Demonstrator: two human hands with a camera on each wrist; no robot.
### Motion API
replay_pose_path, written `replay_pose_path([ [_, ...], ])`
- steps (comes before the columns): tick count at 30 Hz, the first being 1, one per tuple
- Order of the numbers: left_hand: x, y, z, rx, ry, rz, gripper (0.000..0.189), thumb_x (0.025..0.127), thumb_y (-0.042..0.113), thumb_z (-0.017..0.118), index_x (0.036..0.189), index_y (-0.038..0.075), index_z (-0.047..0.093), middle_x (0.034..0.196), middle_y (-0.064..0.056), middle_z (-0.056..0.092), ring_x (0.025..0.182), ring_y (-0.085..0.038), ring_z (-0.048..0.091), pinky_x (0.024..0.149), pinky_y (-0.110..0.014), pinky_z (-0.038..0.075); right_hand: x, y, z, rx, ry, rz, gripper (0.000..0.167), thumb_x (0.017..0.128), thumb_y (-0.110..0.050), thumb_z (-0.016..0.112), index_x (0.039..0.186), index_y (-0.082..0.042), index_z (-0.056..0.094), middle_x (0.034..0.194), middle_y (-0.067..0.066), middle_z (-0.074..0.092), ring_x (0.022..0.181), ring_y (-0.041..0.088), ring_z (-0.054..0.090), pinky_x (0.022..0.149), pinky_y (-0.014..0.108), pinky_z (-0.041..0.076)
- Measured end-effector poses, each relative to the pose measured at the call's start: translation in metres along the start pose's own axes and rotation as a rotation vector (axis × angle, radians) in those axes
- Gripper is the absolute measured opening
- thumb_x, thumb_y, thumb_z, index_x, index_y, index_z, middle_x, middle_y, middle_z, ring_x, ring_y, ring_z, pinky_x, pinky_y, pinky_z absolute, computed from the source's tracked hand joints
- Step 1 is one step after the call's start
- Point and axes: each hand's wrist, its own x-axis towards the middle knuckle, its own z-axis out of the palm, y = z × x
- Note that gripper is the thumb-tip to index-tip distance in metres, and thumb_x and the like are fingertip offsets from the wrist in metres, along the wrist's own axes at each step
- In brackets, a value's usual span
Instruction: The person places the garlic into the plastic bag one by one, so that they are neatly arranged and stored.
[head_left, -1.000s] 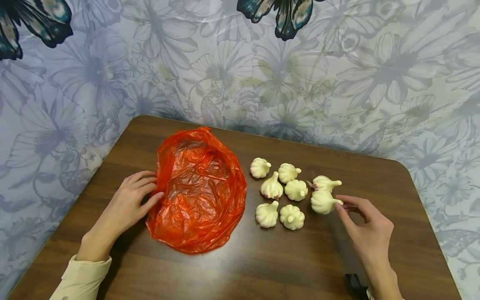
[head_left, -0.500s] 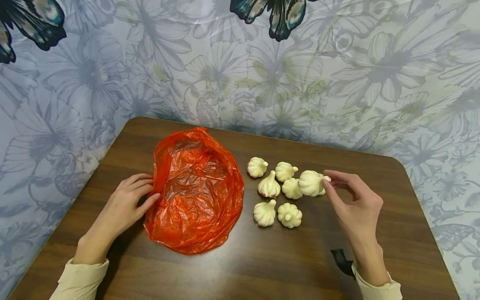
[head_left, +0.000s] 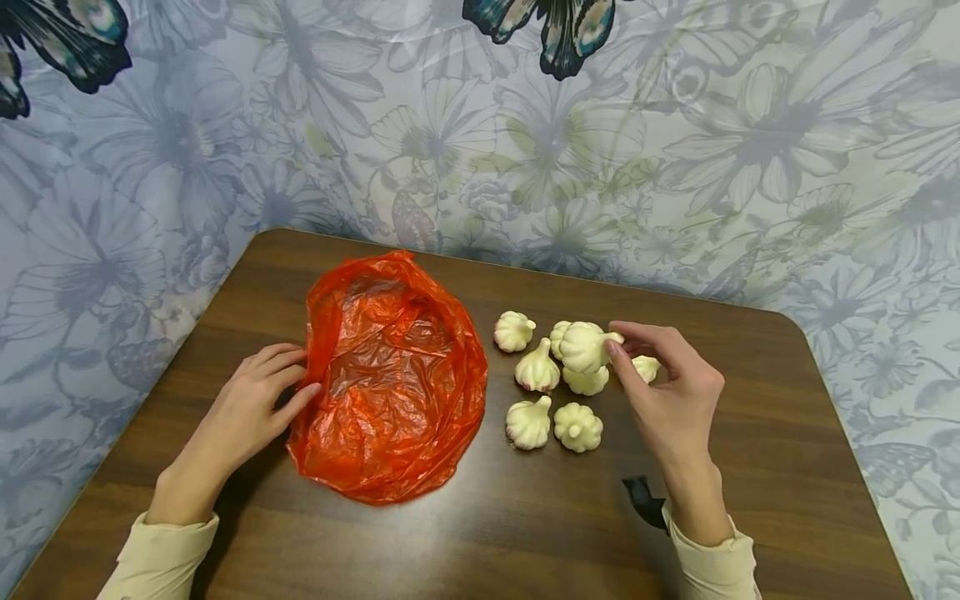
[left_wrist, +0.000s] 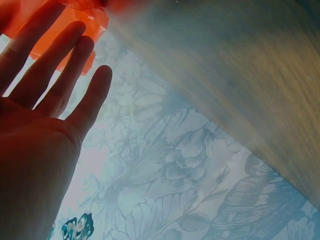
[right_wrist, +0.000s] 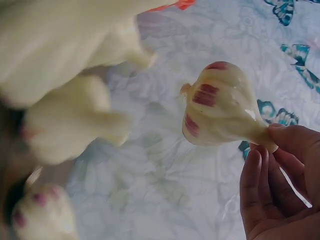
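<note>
My left hand (head_left: 251,408) holds the left rim of a crumpled red plastic bag (head_left: 397,400), its thumb over the edge and its fingers on the outer side. In the left wrist view those fingers reach out nearly straight towards the bag (left_wrist: 90,20). My right hand (head_left: 671,387) pinches a garlic bulb (head_left: 582,347) by its stem, raised above the others. The right wrist view shows purple patches on this bulb (right_wrist: 220,107). Below and around it lie several more whitish garlic bulbs (head_left: 537,367), two partly covered by the held one; another bulb (head_left: 647,367) is partly behind my right hand.
Everything lies on a brown wooden table (head_left: 450,550) with rounded far corners. Behind it is a flower-patterned wall covering (head_left: 480,150) with dark butterflies (head_left: 566,37). A black strap (head_left: 645,502) hangs by my right wrist.
My right hand has lifted the pinched garlic bulb from the right side and carried it left over the other bulbs. The left hand and the bag have stayed in place.
</note>
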Motion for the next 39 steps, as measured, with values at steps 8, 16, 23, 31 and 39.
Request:
replay_pose_path([
  [8,0.0,0.003,0.002,-0.029,0.002,0.015,0.031,0.075,0.008,0.088,0.103,0.0,0.08,0.113,-0.019,0.076,0.119,-0.04,0.062,0.101,-0.063,0.047,0.004,0.003,0.034,-0.004,-0.01,-0.051,0.02,0.088,0.003,0.082,0.108,-0.002,0.081,0.095,0.009,0.079,0.082,0.011,0.07,0.077,0.018,0.056],
  [16,-0.001,0.008,0.003,-0.028,0.003,0.022,0.03,0.074,0.008,0.089,0.102,0.001,0.08,0.115,-0.019,0.076,0.119,-0.041,0.063,0.1,-0.064,0.047,0.006,-0.007,0.067,0.009,-0.05,-0.088,0.017,0.091,-0.004,0.081,0.109,-0.005,0.081,0.096,0.005,0.079,0.08,0.016,0.072,0.078,0.023,0.057],
  [23,-0.003,0.009,0.003,-0.027,0.011,0.027,0.03,0.074,0.007,0.088,0.102,0.001,0.08,0.115,-0.019,0.076,0.118,-0.041,0.063,0.1,-0.063,0.047,0.009,-0.02,0.09,0.075,-0.073,-0.051,0.016,0.092,-0.006,0.081,0.108,-0.006,0.081,0.096,0.006,0.079,0.08,0.018,0.072,0.074,0.024,0.058],
  [31,-0.006,0.01,0.002,-0.02,0.019,0.027,0.03,0.074,0.007,0.089,0.101,0.001,0.08,0.114,-0.019,0.076,0.117,-0.041,0.063,0.1,-0.063,0.047,0.009,-0.025,0.114,0.128,-0.093,-0.049,0.015,0.094,-0.007,0.08,0.109,-0.004,0.08,0.098,0.008,0.079,0.082,0.019,0.073,0.077,0.029,0.062],
  [39,-0.008,0.012,0.002,-0.026,0.032,0.035,0.028,0.074,0.007,0.088,0.101,0.0,0.08,0.113,-0.02,0.076,0.117,-0.042,0.063,0.1,-0.063,0.047,0.012,-0.035,0.138,0.044,-0.093,-0.108,0.015,0.095,-0.008,0.079,0.109,-0.003,0.079,0.095,0.01,0.077,0.079,0.019,0.073,0.072,0.031,0.063],
])
